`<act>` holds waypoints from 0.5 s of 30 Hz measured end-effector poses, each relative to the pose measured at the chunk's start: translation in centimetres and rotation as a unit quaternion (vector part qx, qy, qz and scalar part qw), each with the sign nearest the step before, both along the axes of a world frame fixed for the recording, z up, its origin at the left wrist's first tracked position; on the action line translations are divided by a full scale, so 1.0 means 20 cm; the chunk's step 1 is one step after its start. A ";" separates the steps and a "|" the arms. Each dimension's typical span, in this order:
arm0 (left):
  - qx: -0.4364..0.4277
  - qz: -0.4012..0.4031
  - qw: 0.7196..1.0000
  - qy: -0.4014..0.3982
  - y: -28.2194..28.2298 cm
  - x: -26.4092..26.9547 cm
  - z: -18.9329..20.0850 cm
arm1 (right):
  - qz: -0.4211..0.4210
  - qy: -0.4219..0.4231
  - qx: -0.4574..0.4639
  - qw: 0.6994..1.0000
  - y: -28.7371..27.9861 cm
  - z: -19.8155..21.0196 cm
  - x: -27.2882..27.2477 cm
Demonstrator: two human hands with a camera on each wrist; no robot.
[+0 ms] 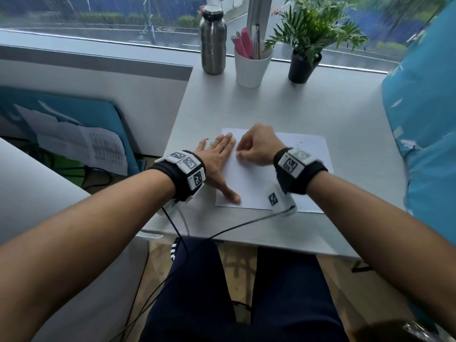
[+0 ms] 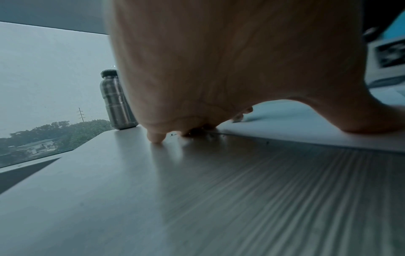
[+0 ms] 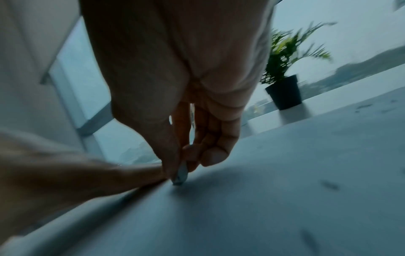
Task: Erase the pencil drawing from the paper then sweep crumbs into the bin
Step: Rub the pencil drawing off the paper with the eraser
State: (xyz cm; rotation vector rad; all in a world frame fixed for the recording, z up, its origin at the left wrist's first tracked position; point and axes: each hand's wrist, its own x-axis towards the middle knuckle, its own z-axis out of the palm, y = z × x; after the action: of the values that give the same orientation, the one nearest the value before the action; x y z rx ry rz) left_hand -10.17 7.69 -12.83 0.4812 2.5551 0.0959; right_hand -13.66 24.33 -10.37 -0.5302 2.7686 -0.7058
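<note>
In front of me stands a pale grey rectangular table (image 1: 345, 114), filling the middle of the head view. Along its far edge, in the upper centre, stand a ribbed stainless-steel bottle with a dark cap (image 1: 213, 43), a white cup holding pens (image 1: 251, 67) and a green plant in a black pot (image 1: 304, 67). Lower centre lies a white sheet of paper (image 1: 308, 154), with dark eraser crumbs (image 1: 300, 142) scattered on it and just past its left edge.
</note>
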 end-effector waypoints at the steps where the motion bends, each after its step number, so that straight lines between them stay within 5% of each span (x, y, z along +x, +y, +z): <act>1: -0.001 0.000 1.000 0.003 0.00 0.00 0.00 | 0.038 -0.013 0.007 0.999 -0.01 0.00 0.04; 7: 0.000 0.003 1.000 -0.004 0.00 0.01 0.01 | -0.049 0.020 -0.009 0.999 0.05 0.02 -0.07; 11: -0.004 0.002 1.000 -0.002 0.00 0.01 0.01 | 0.066 -0.009 0.009 0.998 0.01 0.00 0.09; 15: -0.003 0.007 1.000 -0.004 0.01 0.01 0.01 | -0.041 0.018 -0.004 0.999 0.07 0.02 -0.04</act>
State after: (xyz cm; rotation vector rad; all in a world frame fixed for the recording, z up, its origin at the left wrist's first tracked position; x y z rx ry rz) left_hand -9.89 7.83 -12.59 0.4603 2.5508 0.0936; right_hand -14.55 25.70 -9.95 -0.4372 2.8369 -0.7316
